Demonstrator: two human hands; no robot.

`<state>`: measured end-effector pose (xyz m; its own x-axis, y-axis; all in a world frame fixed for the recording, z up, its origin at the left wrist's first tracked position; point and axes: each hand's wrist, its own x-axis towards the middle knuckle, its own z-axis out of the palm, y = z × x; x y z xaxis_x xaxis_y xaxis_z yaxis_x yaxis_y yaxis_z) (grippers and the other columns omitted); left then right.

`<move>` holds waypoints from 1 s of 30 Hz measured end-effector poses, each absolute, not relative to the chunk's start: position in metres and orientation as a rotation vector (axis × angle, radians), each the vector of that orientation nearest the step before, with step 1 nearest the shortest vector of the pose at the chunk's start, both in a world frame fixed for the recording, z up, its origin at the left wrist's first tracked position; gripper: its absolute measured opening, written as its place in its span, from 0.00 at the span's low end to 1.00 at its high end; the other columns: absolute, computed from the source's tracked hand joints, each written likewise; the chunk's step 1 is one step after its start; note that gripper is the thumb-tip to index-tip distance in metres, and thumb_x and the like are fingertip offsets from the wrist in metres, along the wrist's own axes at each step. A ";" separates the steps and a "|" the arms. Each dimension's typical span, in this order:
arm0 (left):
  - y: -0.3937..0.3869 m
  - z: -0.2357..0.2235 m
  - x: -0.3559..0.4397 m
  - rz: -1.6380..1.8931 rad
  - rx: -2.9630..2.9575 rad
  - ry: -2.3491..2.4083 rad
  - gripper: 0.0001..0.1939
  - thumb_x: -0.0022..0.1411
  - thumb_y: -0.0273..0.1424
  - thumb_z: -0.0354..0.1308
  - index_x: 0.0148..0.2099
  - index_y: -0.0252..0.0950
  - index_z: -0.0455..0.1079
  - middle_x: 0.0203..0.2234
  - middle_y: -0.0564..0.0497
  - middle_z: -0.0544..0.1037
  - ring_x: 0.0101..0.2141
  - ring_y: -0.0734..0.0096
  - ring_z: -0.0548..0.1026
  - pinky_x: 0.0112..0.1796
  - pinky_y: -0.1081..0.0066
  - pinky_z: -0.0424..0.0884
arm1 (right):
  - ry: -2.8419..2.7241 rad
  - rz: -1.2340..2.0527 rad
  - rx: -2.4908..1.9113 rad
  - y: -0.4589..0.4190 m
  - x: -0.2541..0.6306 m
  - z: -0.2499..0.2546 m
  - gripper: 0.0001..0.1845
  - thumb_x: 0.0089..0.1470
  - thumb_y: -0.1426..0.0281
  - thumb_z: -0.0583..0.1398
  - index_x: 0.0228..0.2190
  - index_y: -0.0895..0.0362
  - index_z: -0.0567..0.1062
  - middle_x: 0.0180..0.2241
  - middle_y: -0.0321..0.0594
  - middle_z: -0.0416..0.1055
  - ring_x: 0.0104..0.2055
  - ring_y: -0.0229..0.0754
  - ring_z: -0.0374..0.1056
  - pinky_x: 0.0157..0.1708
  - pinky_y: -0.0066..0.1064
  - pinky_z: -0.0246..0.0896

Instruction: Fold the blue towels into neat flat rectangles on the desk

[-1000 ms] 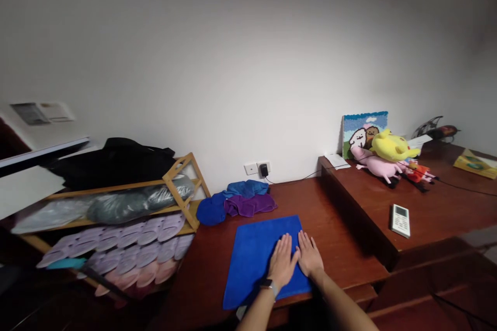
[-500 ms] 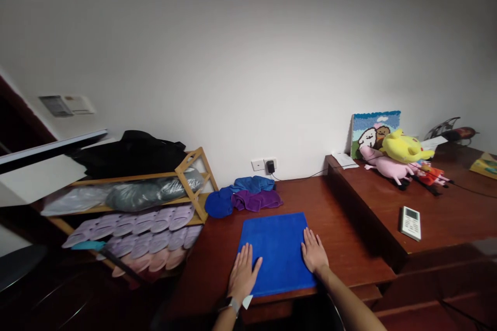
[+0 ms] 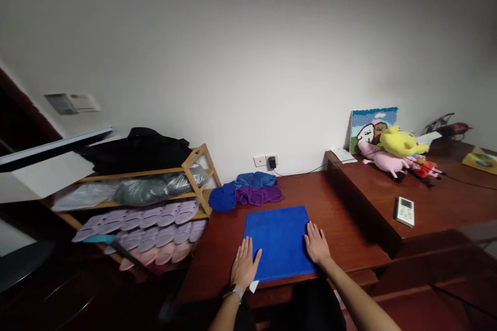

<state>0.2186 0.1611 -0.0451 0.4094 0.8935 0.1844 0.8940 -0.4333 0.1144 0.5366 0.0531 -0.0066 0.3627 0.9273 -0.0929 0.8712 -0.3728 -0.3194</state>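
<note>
A blue cloth (image 3: 278, 243) lies spread flat on the brown wooden table (image 3: 215, 253), its near edge close to the table's front edge. My left hand (image 3: 245, 262) rests flat on the cloth's left edge, fingers together and thumb apart, with a watch on the wrist. On the right edge lies my right hand (image 3: 317, 244), palm down with fingers stretched out. A small white tag (image 3: 253, 286) sticks out at the cloth's near left corner. Behind it are a crumpled purple cloth (image 3: 259, 195) and crumpled blue cloths (image 3: 222, 197).
Left of the table stands a wooden rack (image 3: 202, 186) with slippers (image 3: 151, 217), plastic-wrapped bundles and a black bag (image 3: 135, 150). On the higher desk (image 3: 363, 191) at right are plush toys (image 3: 404, 142), a picture and a remote control (image 3: 405, 212). A plug (image 3: 272, 163) with a cord sits in the wall socket.
The view has shifted slightly, so the scene sits a little higher. Both hands stay flat on the side edges of the blue cloth, which looks the same.
</note>
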 end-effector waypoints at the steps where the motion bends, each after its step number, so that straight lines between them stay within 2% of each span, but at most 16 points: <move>1: 0.162 -0.046 0.218 -0.353 -2.638 -1.666 0.42 0.73 0.54 0.35 0.75 0.27 0.49 0.73 0.39 0.50 0.72 0.55 0.48 0.69 0.53 0.53 | -1.605 0.391 -2.409 0.048 0.535 -0.007 0.37 0.68 0.59 0.34 0.72 0.62 0.44 0.74 0.38 0.37 0.76 0.43 0.33 0.73 0.42 0.26; 6: 0.165 -0.049 0.220 -0.370 -2.638 -1.672 0.44 0.73 0.55 0.34 0.74 0.26 0.49 0.73 0.38 0.50 0.72 0.55 0.48 0.69 0.53 0.51 | -1.617 0.424 -2.398 0.024 0.528 -0.013 0.37 0.68 0.59 0.36 0.72 0.63 0.46 0.74 0.39 0.37 0.76 0.43 0.33 0.73 0.40 0.27; 11: 0.167 -0.048 0.219 -0.338 -2.623 -1.686 0.44 0.72 0.55 0.33 0.74 0.26 0.49 0.73 0.39 0.50 0.72 0.57 0.48 0.69 0.55 0.50 | -1.616 0.342 -2.368 0.017 0.524 -0.013 0.36 0.67 0.62 0.37 0.72 0.61 0.43 0.74 0.35 0.33 0.76 0.41 0.30 0.73 0.39 0.24; 19: 0.167 -0.041 0.219 -0.335 -2.645 -1.700 0.43 0.73 0.54 0.33 0.74 0.26 0.49 0.73 0.40 0.50 0.72 0.56 0.48 0.69 0.53 0.51 | -1.602 0.486 -2.373 0.022 0.520 -0.005 0.38 0.68 0.56 0.35 0.72 0.63 0.45 0.74 0.38 0.36 0.76 0.43 0.31 0.73 0.44 0.25; 30: 0.168 -0.029 0.222 -0.305 -2.646 -1.667 0.42 0.72 0.53 0.36 0.74 0.26 0.52 0.72 0.39 0.53 0.71 0.54 0.51 0.69 0.52 0.53 | -1.614 0.401 -2.353 0.020 0.515 -0.013 0.37 0.68 0.58 0.38 0.72 0.61 0.44 0.74 0.37 0.34 0.76 0.44 0.30 0.73 0.43 0.22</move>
